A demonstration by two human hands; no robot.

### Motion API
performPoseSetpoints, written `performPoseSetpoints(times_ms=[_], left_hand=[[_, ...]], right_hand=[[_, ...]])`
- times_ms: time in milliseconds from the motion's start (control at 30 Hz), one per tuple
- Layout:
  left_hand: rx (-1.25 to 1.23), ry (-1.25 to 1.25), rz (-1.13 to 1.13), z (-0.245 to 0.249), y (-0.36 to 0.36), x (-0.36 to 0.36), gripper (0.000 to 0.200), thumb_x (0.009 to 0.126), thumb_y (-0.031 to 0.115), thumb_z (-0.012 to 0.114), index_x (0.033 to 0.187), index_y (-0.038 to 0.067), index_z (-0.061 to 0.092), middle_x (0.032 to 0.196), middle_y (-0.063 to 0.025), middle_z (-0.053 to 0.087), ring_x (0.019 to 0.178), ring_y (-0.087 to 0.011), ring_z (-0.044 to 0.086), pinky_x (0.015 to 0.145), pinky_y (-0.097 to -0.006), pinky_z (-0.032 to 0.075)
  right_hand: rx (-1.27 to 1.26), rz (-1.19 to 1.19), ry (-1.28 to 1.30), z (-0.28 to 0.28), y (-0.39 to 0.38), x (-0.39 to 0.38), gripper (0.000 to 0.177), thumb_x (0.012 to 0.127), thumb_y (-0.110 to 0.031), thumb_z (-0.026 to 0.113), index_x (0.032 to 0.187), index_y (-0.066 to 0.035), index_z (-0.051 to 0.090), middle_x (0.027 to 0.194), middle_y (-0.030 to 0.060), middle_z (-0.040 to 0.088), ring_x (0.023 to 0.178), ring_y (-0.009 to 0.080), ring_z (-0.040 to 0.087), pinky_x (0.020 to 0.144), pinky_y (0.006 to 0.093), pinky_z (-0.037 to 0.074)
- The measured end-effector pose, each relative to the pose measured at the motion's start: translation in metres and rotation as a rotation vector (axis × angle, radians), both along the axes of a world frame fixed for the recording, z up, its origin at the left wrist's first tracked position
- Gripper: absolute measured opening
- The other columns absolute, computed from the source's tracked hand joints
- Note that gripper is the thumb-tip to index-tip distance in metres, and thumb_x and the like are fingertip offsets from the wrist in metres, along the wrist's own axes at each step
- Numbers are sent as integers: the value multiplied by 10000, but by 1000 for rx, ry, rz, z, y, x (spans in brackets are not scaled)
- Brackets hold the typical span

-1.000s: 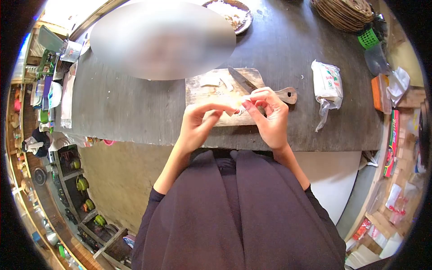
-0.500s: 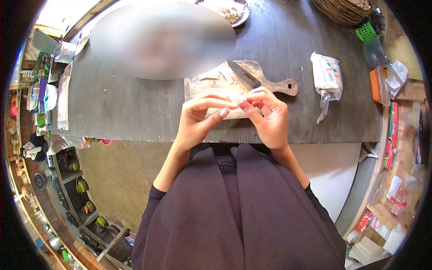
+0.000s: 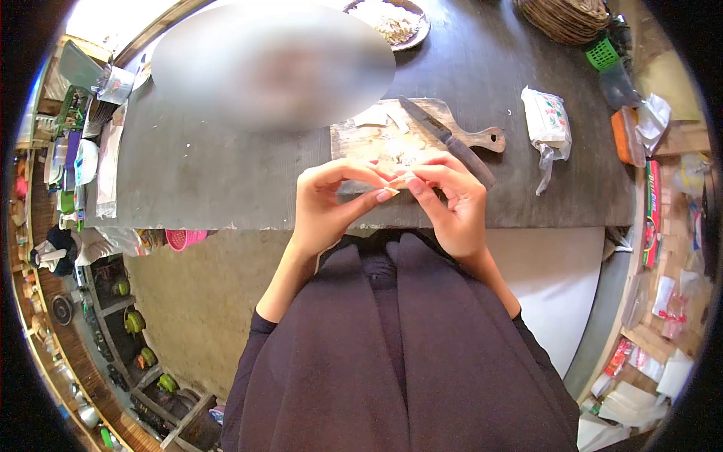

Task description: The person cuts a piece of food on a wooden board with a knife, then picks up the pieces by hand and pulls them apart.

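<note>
Just in front of the table's near edge, my left hand (image 3: 324,197) and my right hand (image 3: 452,202) meet at the fingertips. Both pinch a small pale yellowish piece (image 3: 395,185), too small and covered for me to name its kind. Behind my fingers lies a wooden cutting board (image 3: 348,148) with a handle at its right. Pale flat pieces (image 3: 372,117) and small crumbs (image 3: 405,154) rest on it. A knife (image 3: 444,136) lies aslant across the board's right part, its dark handle toward my right hand.
On the dark table (image 3: 248,177) stand a dish of pale shreds (image 3: 424,32) at the back and a white plastic bag (image 3: 547,122) at right. A woven brown stack (image 3: 563,18), green basket (image 3: 602,55) and orange box (image 3: 626,135) line the right. A blurred oval hides the back left.
The view has shifted slightly, so the board and knife sit farther right and more of the knife handle shows. My fingertips remain together, with the pale piece now more visible.
</note>
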State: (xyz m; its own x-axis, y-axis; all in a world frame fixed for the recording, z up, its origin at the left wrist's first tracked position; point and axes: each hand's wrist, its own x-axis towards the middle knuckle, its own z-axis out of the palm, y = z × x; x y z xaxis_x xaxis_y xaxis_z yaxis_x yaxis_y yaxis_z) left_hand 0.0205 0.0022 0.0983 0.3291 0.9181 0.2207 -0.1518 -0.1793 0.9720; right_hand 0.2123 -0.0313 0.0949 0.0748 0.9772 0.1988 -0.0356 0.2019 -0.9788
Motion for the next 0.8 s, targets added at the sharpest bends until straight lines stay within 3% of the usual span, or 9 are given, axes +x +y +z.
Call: performPoseSetpoints(times_ms=[67,167,467,667,800], left_hand=[[134,57,-5,12,-4,-12,141,794,-42,805,914,18,761,965,-85,766,976,-178,709,1030,-398,496],[170,42,-6,23,-14,-28,151,773,-37,810,905,19,762,954,-87,770,953,-192,723,1036,-435,499],[354,121,25,36,-41,-60,164,772,-1,815,927,27,768,966,-86,779,963,-220,735,982,-421,537],[399,104,34,46,-60,-81,164,768,9,814,923,32,766,969,-83,780,965,-228,738,977,-416,541],[459,135,42,53,-73,-94,171,760,8,816,921,36,768,967,-82,777,960,-233,735,972,-415,542]], right_hand=[[177,-80,-106,10,-5,-8,123,830,-35,816,932,-30,747,922,53,682,741,94,585,658,235,474],[238,-105,-73,23,-13,-22,120,828,-29,813,932,-36,754,885,48,677,717,98,579,645,236,473],[209,-64,-245,50,-47,-54,155,841,-9,796,990,-48,776,872,46,678,708,95,581,619,226,465],[313,-118,-96,48,-68,-76,146,825,4,810,955,-54,775,858,35,668,695,81,577,589,210,453],[326,-42,-171,60,-82,-90,150,815,1,823,941,-65,776,847,27,657,674,67,565,574,208,445]])
